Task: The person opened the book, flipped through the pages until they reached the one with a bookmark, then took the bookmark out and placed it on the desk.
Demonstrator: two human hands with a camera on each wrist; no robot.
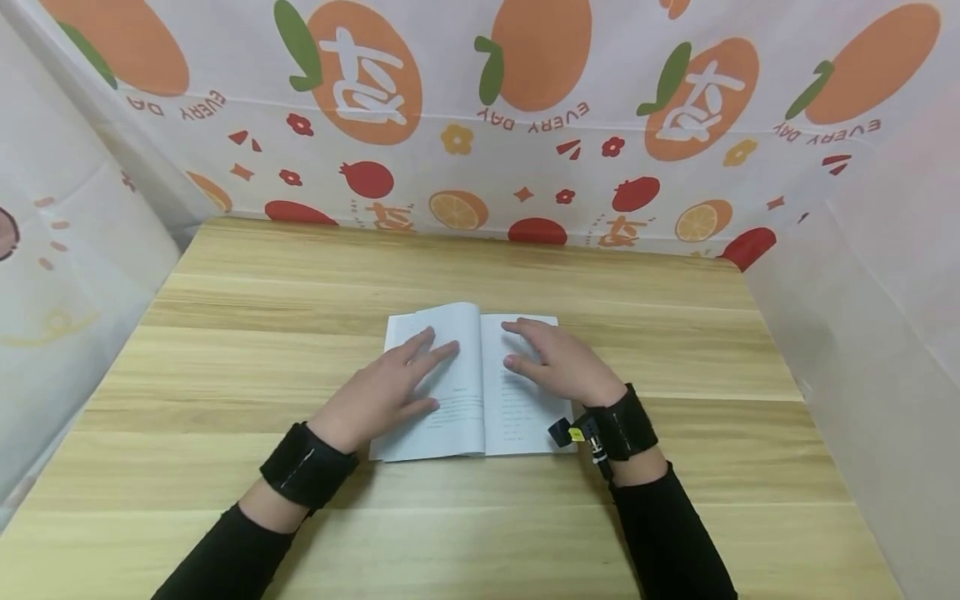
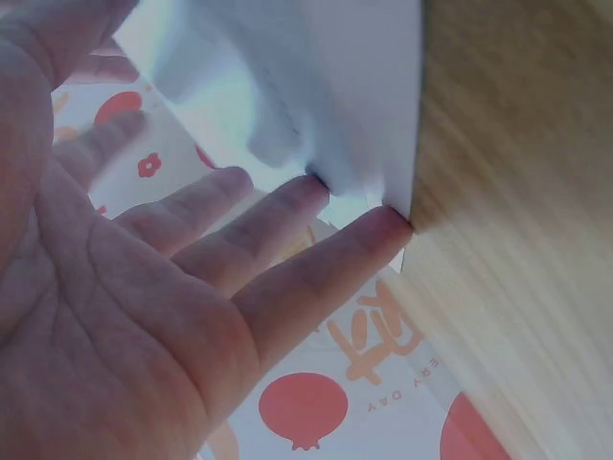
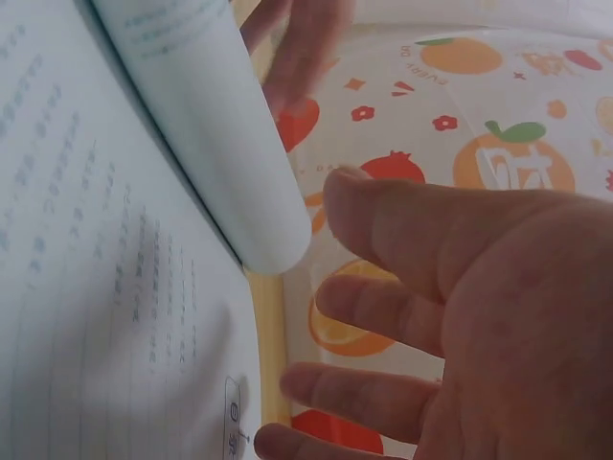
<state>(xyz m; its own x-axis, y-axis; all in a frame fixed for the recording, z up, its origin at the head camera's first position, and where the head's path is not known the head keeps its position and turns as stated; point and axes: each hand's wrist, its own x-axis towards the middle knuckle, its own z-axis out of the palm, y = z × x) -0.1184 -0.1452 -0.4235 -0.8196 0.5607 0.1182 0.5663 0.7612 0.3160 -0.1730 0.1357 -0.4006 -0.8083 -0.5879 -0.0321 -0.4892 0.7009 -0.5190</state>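
We've got the open book (image 1: 474, 385) on the wood-grain table (image 1: 480, 533), left hand (image 1: 378, 396) over its left page (image 1: 459, 425), right hand (image 1: 566, 362) over its right page (image 1: 517, 421), fingers apart on both.

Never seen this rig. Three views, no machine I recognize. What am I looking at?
No robot: a person working with two bare hands, a black band on each wrist. The widest picture is from the head, looking forward and down; the close-ups come from the left and right wrists. An open book lies on a wooden table, with fruit-print cloth behind. The left hand spreads over one page, the right hand over the other. Neither grips anything; the left fingertips seem to touch paper.
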